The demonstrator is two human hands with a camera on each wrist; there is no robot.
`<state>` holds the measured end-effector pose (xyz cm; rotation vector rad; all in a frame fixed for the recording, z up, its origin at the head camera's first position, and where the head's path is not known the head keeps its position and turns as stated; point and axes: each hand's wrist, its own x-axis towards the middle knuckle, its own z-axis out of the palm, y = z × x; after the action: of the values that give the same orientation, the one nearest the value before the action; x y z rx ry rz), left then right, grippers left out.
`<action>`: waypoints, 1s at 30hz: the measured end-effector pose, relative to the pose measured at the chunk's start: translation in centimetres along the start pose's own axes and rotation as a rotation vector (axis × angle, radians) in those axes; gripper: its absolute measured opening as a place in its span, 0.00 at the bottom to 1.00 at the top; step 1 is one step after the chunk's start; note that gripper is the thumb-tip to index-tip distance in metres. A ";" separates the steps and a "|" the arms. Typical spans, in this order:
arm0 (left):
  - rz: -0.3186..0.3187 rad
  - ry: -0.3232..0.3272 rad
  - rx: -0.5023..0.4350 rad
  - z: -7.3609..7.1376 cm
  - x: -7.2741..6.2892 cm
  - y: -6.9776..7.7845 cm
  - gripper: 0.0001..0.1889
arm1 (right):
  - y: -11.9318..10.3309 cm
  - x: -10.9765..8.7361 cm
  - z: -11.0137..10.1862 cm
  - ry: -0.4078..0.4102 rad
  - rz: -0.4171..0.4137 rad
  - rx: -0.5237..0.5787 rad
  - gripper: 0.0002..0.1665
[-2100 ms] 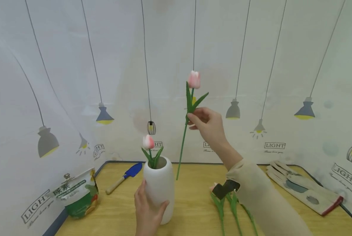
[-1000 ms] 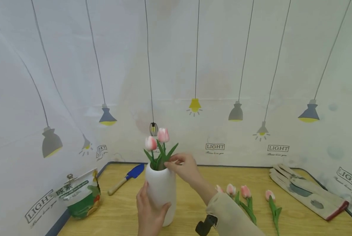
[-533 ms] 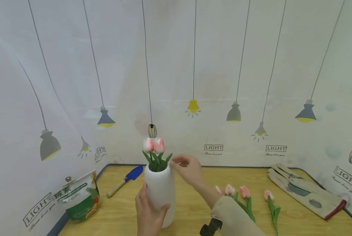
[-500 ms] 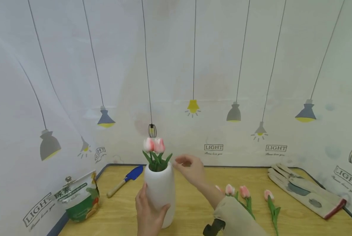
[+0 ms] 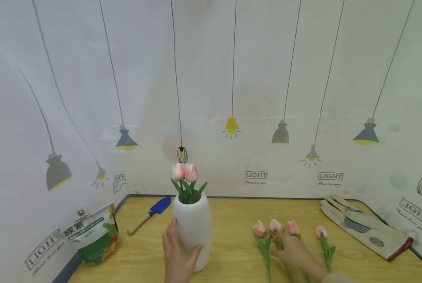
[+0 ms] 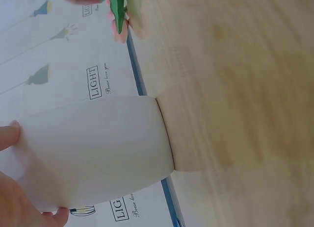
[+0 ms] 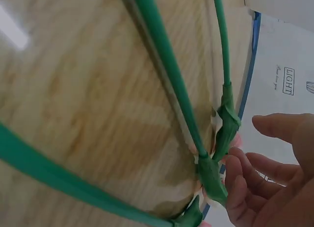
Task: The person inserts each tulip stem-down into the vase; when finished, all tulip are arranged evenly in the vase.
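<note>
My left hand [image 5: 178, 251] grips the tall white vase [image 5: 194, 226] around its lower side, thumb at the front right. In the left wrist view, the base of the vase meets the table. Two pink-and-white tulips [image 5: 191, 173] stand upright in its mouth, their leaves spreading over the rim. My right hand [image 5: 293, 251] is over the loose tulips lying to the right. There its fingertips reach the leaves of one tulip [image 5: 275, 225]; the right wrist view shows the thumb [image 7: 277, 126] apart from the fingers, beside the green leaves [image 7: 212, 180].
More tulips lie around that hand: one at its left [image 5: 259, 228], one just behind it [image 5: 293, 228] and one farther right [image 5: 321, 232]. Patterned gloves [image 5: 363, 226] lie at the far right. A blue trowel [image 5: 159, 205] and a clipped green-and-white bag [image 5: 94, 236] are left of the vase.
The second tulip went down into the vase and was let go. My right hand then moved right and down to the loose tulips. My left hand has kept holding the vase.
</note>
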<state>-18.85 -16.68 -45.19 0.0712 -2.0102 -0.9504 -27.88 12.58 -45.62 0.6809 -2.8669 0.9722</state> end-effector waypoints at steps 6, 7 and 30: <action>-0.020 -0.005 -0.005 -0.2 0.2 -0.1 0.55 | 0.1 -0.1 1.7 -0.087 -0.022 0.068 0.15; -0.031 -0.013 -0.008 -0.2 0.2 0.0 0.55 | 0.0 -0.1 1.9 -0.080 0.007 0.051 0.13; -0.083 -0.057 0.004 -0.1 0.1 0.4 0.55 | -1.9 0.3 2.6 0.138 0.155 0.344 0.13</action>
<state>-18.70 -16.49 -44.82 0.1311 -2.0753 -1.0109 -27.13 9.61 -46.61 0.3899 -2.6895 1.4920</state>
